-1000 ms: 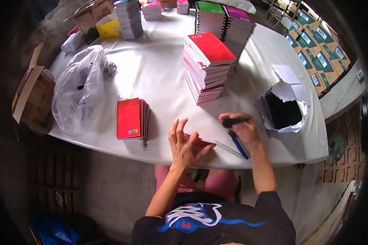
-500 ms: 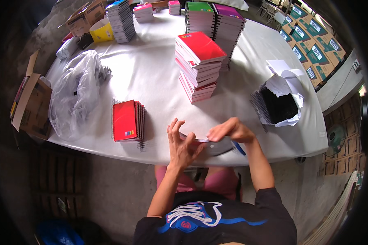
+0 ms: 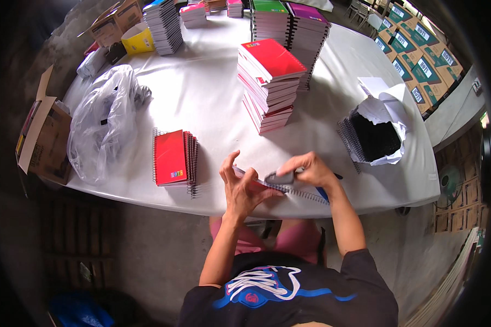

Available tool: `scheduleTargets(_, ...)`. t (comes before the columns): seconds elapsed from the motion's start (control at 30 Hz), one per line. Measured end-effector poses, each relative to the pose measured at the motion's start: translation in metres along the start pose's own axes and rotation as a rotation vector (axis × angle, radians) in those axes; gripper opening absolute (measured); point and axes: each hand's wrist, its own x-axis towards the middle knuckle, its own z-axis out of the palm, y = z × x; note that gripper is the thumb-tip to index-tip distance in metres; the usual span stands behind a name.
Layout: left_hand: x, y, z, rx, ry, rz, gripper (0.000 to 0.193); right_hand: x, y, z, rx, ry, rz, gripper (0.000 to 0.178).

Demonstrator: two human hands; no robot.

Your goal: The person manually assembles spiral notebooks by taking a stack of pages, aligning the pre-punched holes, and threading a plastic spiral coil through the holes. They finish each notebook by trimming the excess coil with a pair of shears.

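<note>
My left hand (image 3: 241,188) is closed on a thin notebook held on edge, its red cover (image 3: 261,186) partly showing between the thumb and fingers. A metal spiral coil (image 3: 310,196) runs from the notebook's edge toward the right. Over this edge, my right hand (image 3: 309,170) is closed on a small dark grey piece (image 3: 280,177) whose kind I cannot make out. Beneath my right wrist lies something blue (image 3: 323,194), mostly hidden. To the left rests a pile of red spiral-bound notebooks (image 3: 170,158).
A tall stack of red notebooks without coils (image 3: 273,60) stands ahead, with green (image 3: 270,7) and purple (image 3: 308,13) notebook stacks behind. Coils and black sheets in torn white paper (image 3: 379,136) lie right. A plastic bag (image 3: 103,120) and cardboard box (image 3: 46,136) sit left.
My right hand has lifted slightly, and the grey piece in it now shows. The coil, a grey blur before, is now distinct. My left hand still holds the notebook.
</note>
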Motion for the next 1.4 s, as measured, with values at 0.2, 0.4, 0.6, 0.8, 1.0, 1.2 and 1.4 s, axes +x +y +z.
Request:
scheduleTargets(0.2, -0.002, -0.018, 0.012, -0.187, -0.046, -0.085, 0.057, 0.001, -0.019, 0.007, 0.171, -0.080, -0.226, 0.029)
scheduleTargets(0.4, -0.007, -0.031, 0.017, -0.260, -0.033, -0.077, 0.051, 0.003, -0.021, 0.001, 0.164, -0.180, -0.171, 0.033)
scheduleTargets(0.6, -0.007, -0.026, 0.022, -0.597, -0.003, -0.327, 0.067, 0.008, -0.021, 0.015, 0.420, -0.162, -0.320, 0.022)
scheduleTargets(0.8, -0.005, -0.035, 0.024, -0.441, 0.038, -0.124, 0.097, 0.014, -0.026, 0.022, 0.350, -0.112, -0.375, 0.040)
scheduleTargets(1.0, -0.006, -0.038, 0.025, -0.452, -0.022, -0.186, 0.097, 0.028, -0.032, 0.030, 0.396, -0.095, -0.300, 0.041)
scheduleTargets(1.2, -0.008, -0.040, 0.029, -0.404, -0.021, -0.150, 0.100, 0.031, -0.025, 0.031, 0.185, -0.058, -0.032, 0.042)
scheduleTargets(1.4, -0.012, -0.043, 0.033, -0.503, 0.015, -0.211, 0.084, 0.028, -0.017, 0.016, -0.205, 0.136, 0.089, 0.037)
